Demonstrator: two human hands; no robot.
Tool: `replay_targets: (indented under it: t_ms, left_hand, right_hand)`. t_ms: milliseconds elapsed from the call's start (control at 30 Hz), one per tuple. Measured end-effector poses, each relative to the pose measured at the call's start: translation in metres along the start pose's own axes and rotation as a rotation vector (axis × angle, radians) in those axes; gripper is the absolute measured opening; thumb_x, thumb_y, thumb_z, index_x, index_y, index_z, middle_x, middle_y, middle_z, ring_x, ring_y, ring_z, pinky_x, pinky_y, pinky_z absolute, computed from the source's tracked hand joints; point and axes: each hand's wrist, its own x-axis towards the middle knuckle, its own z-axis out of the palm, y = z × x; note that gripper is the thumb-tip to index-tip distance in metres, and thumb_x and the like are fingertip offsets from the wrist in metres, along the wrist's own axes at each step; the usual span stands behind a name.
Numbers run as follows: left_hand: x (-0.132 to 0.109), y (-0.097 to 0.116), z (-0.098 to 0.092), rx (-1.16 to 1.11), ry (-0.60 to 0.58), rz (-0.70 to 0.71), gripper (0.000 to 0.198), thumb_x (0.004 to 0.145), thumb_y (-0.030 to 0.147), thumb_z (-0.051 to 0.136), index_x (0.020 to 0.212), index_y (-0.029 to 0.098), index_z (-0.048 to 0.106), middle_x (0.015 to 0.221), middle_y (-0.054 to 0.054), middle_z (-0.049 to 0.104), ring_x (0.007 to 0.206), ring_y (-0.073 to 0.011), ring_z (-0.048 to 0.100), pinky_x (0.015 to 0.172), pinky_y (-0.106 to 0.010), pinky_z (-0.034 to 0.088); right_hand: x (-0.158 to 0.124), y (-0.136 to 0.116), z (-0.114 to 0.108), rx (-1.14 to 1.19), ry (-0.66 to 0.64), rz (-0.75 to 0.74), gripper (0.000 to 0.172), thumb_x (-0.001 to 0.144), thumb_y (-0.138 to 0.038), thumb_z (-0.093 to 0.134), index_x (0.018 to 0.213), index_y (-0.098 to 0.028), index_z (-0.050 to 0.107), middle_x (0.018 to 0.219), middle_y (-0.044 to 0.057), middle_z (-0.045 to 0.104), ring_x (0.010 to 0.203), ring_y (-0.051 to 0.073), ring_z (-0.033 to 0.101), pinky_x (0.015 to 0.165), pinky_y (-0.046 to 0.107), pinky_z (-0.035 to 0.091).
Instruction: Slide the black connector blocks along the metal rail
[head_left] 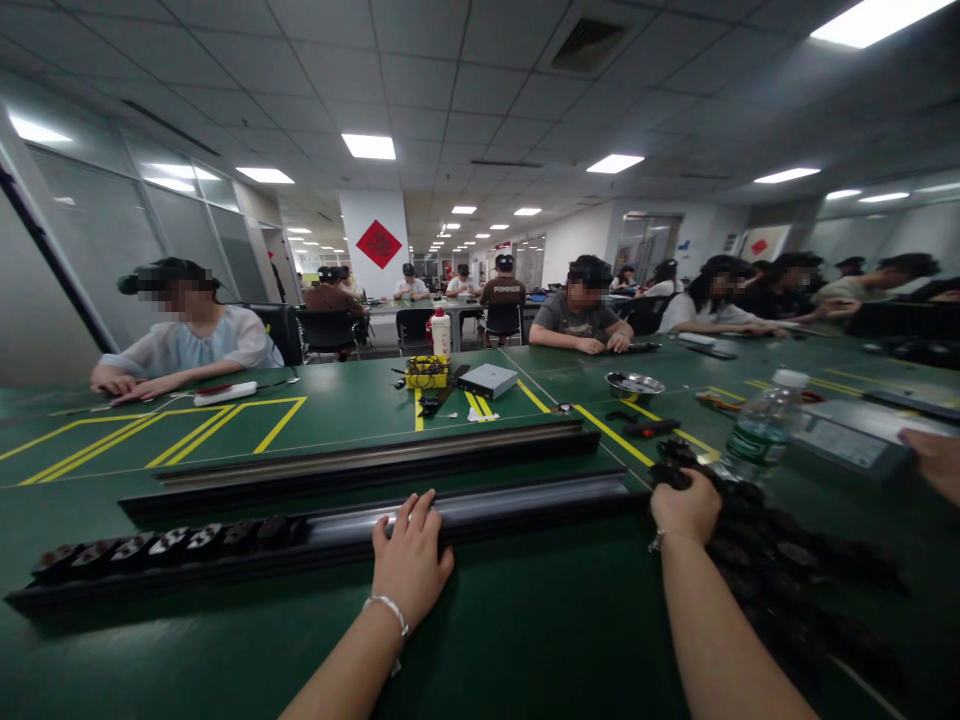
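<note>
My left hand [411,545] lies over the middle of a long black channel rail [510,508], its fingers spread on the rail's edge and grey inner face. Along the rail's left end sits a row of several black modules [169,541], some with pale or brownish tops. My right hand [686,503] is at the upper left of a heap of small black parts [795,555], its fingers curled round a black part [673,478] that they partly hide. Behind the first rail lies a second black rail [375,457], running roughly parallel.
A water bottle [761,425] stands right behind the heap, near a grey metal box [855,440] and another person's hand [934,460]. Farther back are a metal bowl [634,385], a silver box [487,380] and a yellow container of cables [426,372]. Several people sit around.
</note>
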Motion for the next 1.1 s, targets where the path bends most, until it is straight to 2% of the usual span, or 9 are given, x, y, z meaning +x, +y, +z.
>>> replay_targets:
  t_ms: [67,133,400,533,667,733,867,1033,1100]
  left_hand:
    - [0.0,0.0,0.001,0.001,0.008,0.013,0.032,0.075,0.03,0.043,0.105,0.025,0.054,0.141,-0.003,0.038,0.13,-0.024,0.029,0.1,-0.051,0.023]
    - [0.0,-0.001,0.001,0.003,0.018,0.02,0.031,0.075,0.03,0.042,0.104,0.025,0.054,0.141,-0.002,0.038,0.129,-0.024,0.029,0.099,-0.051,0.023]
    - [-0.001,0.0,-0.003,-0.02,-0.019,-0.005,0.033,0.074,0.029,0.045,0.105,0.026,0.055,0.142,-0.002,0.037,0.13,-0.0242,0.028,0.101,-0.051,0.02]
    - [0.0,0.001,-0.004,-0.062,-0.033,-0.002,0.036,0.073,0.03,0.047,0.109,0.028,0.054,0.142,-0.002,0.036,0.131,-0.025,0.026,0.103,-0.052,0.017]
    - [0.001,0.0,0.001,-0.127,0.0,-0.001,0.043,0.073,0.029,0.05,0.115,0.031,0.051,0.141,-0.001,0.037,0.131,-0.0241,0.026,0.105,-0.05,0.014]
    - [0.001,-0.002,0.005,-0.167,0.027,0.004,0.044,0.073,0.029,0.05,0.116,0.032,0.049,0.14,0.0,0.039,0.131,-0.0231,0.027,0.105,-0.05,0.013]
    - [0.0,-0.004,0.011,-0.217,0.071,0.019,0.044,0.074,0.031,0.049,0.118,0.032,0.047,0.139,0.001,0.041,0.13,-0.0218,0.03,0.106,-0.049,0.013]
    - [0.0,-0.005,0.011,-0.267,0.098,0.013,0.041,0.077,0.031,0.047,0.118,0.029,0.047,0.136,0.0,0.045,0.128,-0.0201,0.034,0.107,-0.047,0.018]
    - [-0.001,-0.006,0.008,-0.288,0.118,0.002,0.04,0.078,0.03,0.047,0.117,0.027,0.049,0.134,-0.001,0.047,0.128,-0.0195,0.034,0.107,-0.044,0.021]
  right_hand:
    - [-0.004,-0.006,-0.001,-0.007,0.014,0.108,0.041,0.06,-0.021,0.049,0.1,-0.017,0.056,0.104,0.014,0.052,0.095,0.028,0.051,0.084,0.042,0.042]
    - [-0.006,-0.01,-0.001,-0.024,0.002,0.149,0.039,0.057,-0.019,0.05,0.095,-0.018,0.057,0.106,0.014,0.052,0.096,0.029,0.051,0.085,0.043,0.041]
    - [-0.012,-0.007,0.0,-0.073,-0.002,0.116,0.028,0.051,-0.016,0.049,0.074,-0.023,0.063,0.118,0.009,0.051,0.103,0.032,0.044,0.08,0.049,0.04]
    - [-0.018,-0.011,-0.005,-0.113,0.003,0.086,0.019,0.053,-0.018,0.049,0.064,-0.023,0.064,0.122,0.006,0.052,0.111,0.034,0.039,0.084,0.051,0.035]
    - [-0.021,-0.017,-0.011,-0.159,0.006,0.013,0.018,0.058,-0.018,0.047,0.065,-0.022,0.062,0.12,0.004,0.056,0.112,0.031,0.041,0.087,0.049,0.035]
    - [-0.021,-0.02,-0.011,-0.169,0.05,-0.062,0.021,0.061,-0.017,0.044,0.07,-0.021,0.062,0.117,0.006,0.057,0.112,0.029,0.042,0.089,0.045,0.035]
    - [-0.024,-0.03,-0.003,-0.153,0.069,-0.347,0.03,0.068,-0.017,0.039,0.086,-0.015,0.063,0.114,0.011,0.058,0.112,0.025,0.045,0.097,0.04,0.032]
    - [-0.054,-0.053,0.011,-0.125,-0.226,-0.68,0.038,0.078,-0.026,0.036,0.105,-0.014,0.06,0.123,0.011,0.054,0.116,0.023,0.043,0.099,0.04,0.031]
    - [-0.07,-0.062,0.013,-0.134,-0.364,-0.758,0.041,0.082,-0.03,0.034,0.111,-0.014,0.058,0.127,0.01,0.052,0.12,0.022,0.041,0.1,0.039,0.03]
